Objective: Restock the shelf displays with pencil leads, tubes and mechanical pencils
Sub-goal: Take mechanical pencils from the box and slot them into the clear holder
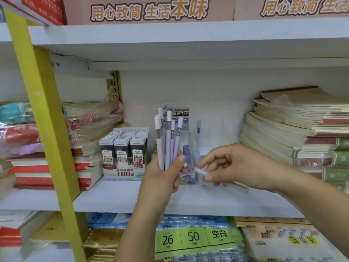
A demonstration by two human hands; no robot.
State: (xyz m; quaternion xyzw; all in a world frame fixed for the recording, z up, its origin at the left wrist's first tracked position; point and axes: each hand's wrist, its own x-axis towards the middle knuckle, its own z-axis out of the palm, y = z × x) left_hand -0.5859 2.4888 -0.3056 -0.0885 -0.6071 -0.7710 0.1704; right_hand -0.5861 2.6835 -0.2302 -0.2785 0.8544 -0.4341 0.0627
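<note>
L hand [160, 176] fingers round upright pencil bunch [167, 142]; R hand [234, 165] fingers in pinch on pink pencil [200, 170].

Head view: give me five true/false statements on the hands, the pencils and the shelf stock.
1. The left hand holds a bunch of pencils upright. True.
2. The right hand is empty. False: it pinches a single pink pencil, lying roughly level.
3. The box of pencil leads stands on the shelf, left of both hands. True.
4. The blue pencil lies flat on the shelf. False: it stands upright behind the hands.
5. Stacked notebooks fill the right end of the shelf. True.
</note>
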